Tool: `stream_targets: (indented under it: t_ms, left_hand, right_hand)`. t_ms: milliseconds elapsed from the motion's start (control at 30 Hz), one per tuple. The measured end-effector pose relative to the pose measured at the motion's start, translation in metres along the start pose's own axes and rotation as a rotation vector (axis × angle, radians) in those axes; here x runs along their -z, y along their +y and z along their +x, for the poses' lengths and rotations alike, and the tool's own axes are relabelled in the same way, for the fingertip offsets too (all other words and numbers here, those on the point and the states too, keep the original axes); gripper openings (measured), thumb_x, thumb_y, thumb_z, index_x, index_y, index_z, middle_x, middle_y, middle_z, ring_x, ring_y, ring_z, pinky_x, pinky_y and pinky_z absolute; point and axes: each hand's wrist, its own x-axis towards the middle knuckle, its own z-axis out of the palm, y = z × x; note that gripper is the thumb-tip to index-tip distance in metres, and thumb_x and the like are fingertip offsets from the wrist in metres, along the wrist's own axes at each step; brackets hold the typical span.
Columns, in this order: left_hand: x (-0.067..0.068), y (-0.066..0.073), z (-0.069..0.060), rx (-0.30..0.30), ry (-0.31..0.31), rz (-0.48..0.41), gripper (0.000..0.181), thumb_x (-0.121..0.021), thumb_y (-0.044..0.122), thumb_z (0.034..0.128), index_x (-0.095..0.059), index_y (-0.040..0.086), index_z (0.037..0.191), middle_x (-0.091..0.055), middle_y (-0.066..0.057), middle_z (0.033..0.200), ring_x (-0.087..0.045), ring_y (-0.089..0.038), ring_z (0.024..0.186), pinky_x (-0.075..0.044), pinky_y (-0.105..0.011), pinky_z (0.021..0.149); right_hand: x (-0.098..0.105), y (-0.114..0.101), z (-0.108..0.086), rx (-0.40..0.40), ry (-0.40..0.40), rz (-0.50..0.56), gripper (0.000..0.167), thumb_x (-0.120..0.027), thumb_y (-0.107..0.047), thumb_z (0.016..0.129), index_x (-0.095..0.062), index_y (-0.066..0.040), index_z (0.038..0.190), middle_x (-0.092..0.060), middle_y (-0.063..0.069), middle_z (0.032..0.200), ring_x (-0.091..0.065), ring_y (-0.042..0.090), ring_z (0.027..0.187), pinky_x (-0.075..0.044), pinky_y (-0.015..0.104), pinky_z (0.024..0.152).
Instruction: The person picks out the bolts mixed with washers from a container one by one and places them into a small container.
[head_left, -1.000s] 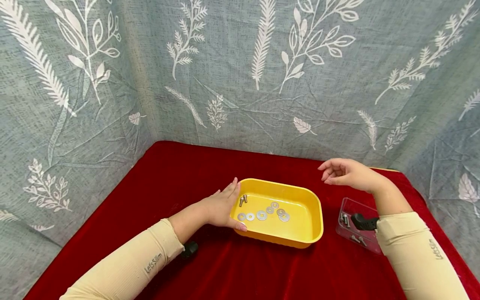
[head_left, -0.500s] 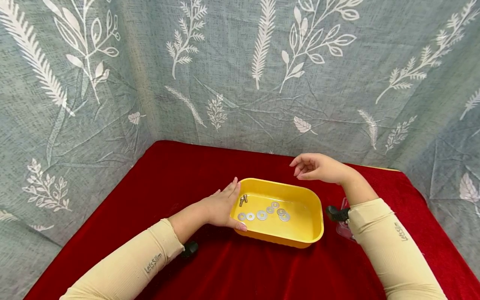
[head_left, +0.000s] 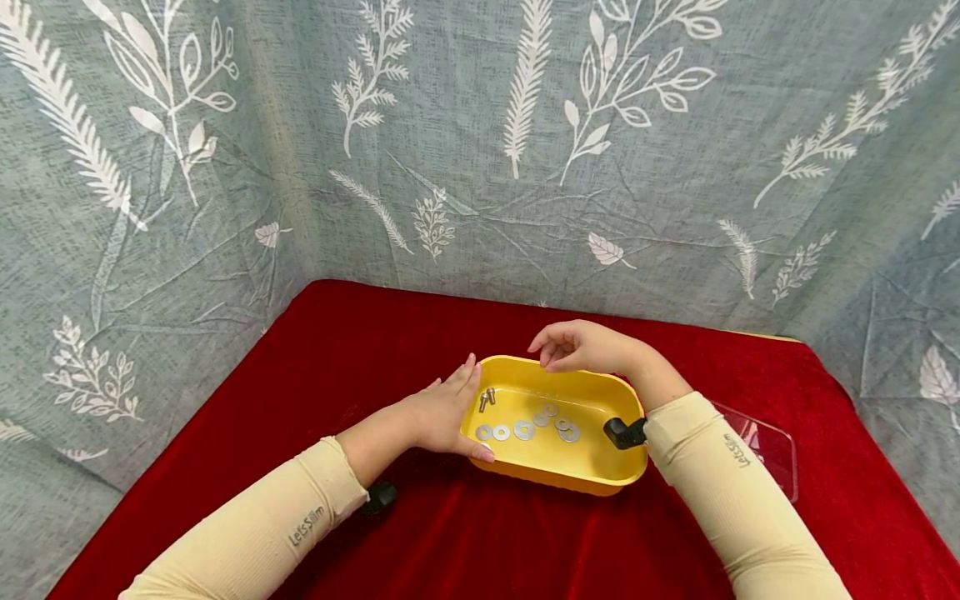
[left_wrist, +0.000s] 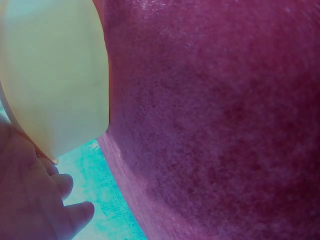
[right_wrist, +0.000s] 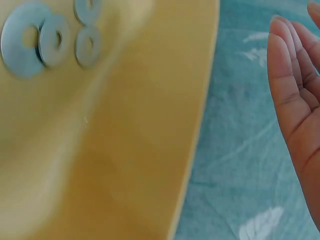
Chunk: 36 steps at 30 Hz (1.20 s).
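A yellow plastic tray (head_left: 525, 372) sits on red cloth, with several flat metal washers (head_left: 523, 430) on its floor and two small bolts (head_left: 487, 399) near its left end. My left hand (head_left: 438, 417) rests against that end, fingers extended along the side and thumb over the near rim. In the left wrist view, the fingers (left_wrist: 75, 215) reach past the tray's corner (left_wrist: 55, 75). Over the far rim hovers my right hand (head_left: 588, 346), fingers loosely bent. The right wrist view shows this hand (right_wrist: 302, 105) apart from the tray wall, with nothing visible in it.
A clear plastic box (head_left: 793, 467) lies right of the tray, partly hidden behind the right sleeve (head_left: 720, 483). Dark wrist cameras sit below both wrists; the right one (head_left: 624, 433) overlaps the tray's right end. A patterned grey-blue curtain (head_left: 465, 167) hangs behind the red-covered table (head_left: 420, 325).
My right hand has travelled left, from above the clear box to over the yellow tray's far rim. The left hand, tray, washers and bolts have stayed in place.
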Motion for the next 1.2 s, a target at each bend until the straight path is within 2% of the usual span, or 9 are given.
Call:
stream_targets:
  t_ms: [200,467,733,967,1200]
  left_hand:
    - [0.001,0.000,-0.001,-0.003,-0.008,0.000,0.130,-0.053,0.081,0.0598,0.004,0.002,0.146,0.011,-0.013,0.152,0.003,-0.020,0.139,-0.014,-0.047,0.109]
    - [0.001,0.000,-0.002,-0.015,-0.018,0.001,0.127,-0.054,0.079,0.0629,0.006,0.002,0.145,0.015,-0.013,0.151,0.005,-0.020,0.139,-0.015,-0.047,0.109]
    - [0.000,-0.001,-0.002,-0.025,-0.013,0.011,0.128,-0.053,0.080,0.0626,0.006,0.002,0.145,0.012,-0.015,0.151,0.005,-0.020,0.139,-0.017,-0.048,0.108]
    - [0.000,-0.001,-0.003,-0.028,-0.008,0.014,0.127,-0.053,0.079,0.0636,0.006,0.001,0.145,0.015,-0.013,0.151,0.006,-0.020,0.139,-0.017,-0.048,0.108]
    - [0.001,-0.001,-0.004,-0.030,-0.011,0.008,0.126,-0.053,0.078,0.0644,0.007,0.002,0.145,0.017,-0.012,0.150,0.007,-0.019,0.139,-0.017,-0.047,0.108]
  right_hand:
    - [-0.017,0.005,0.017,0.018,-0.027,-0.095,0.029,-0.063,-0.006,0.086,-0.057,0.003,0.113,-0.063,0.011,0.092,-0.059,0.016,0.085,-0.049,0.027,0.077]
    - [-0.040,0.010,0.034,-0.042,-0.034,-0.215,0.023,-0.063,-0.012,0.087,-0.061,-0.005,0.109,-0.063,-0.003,0.087,-0.058,0.011,0.082,-0.047,0.025,0.076]
    - [-0.059,0.015,0.045,-0.068,-0.046,-0.276,0.022,-0.064,-0.011,0.086,-0.062,-0.006,0.107,-0.063,-0.004,0.085,-0.057,0.008,0.078,-0.047,0.023,0.072]
    - [-0.067,0.022,0.051,-0.090,-0.040,-0.346,0.025,-0.065,-0.012,0.085,-0.060,-0.008,0.109,-0.063,-0.005,0.084,-0.056,0.007,0.074,-0.047,0.021,0.068]
    - [-0.072,0.024,0.052,-0.112,-0.036,-0.345,0.027,-0.065,-0.011,0.085,-0.060,-0.009,0.112,-0.064,-0.004,0.084,-0.058,0.007,0.075,-0.048,0.023,0.070]
